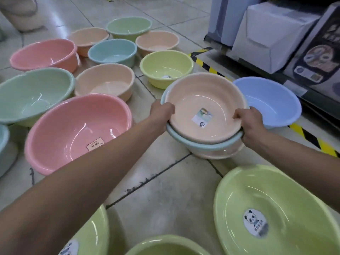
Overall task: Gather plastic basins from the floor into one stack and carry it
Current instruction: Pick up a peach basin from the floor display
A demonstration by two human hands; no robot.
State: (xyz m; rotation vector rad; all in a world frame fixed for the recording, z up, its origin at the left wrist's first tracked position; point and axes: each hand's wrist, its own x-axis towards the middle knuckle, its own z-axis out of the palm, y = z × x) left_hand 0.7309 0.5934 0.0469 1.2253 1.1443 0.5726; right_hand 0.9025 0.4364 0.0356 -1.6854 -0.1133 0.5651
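Stack point(213, 152) of nested basins, peach basin point(206, 96) uppermost inside a pale blue basin point(200, 145), low at centre right of the tiled floor point(165, 181); whether it rests there or is raised cannot be told; left grip point(162, 112) clamped on the stack's left rim; right grip point(251, 124) clamped on its right rim; pink basin point(73, 129) to the left; light blue basin point(272, 105) just beside on the right; other basins lie around.

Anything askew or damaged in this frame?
Only the stack: the top peach basin sits tilted and off-centre in the teal basin under it, not fully nested. Left hand and right hand grip the rims. No spills or cracks visible.
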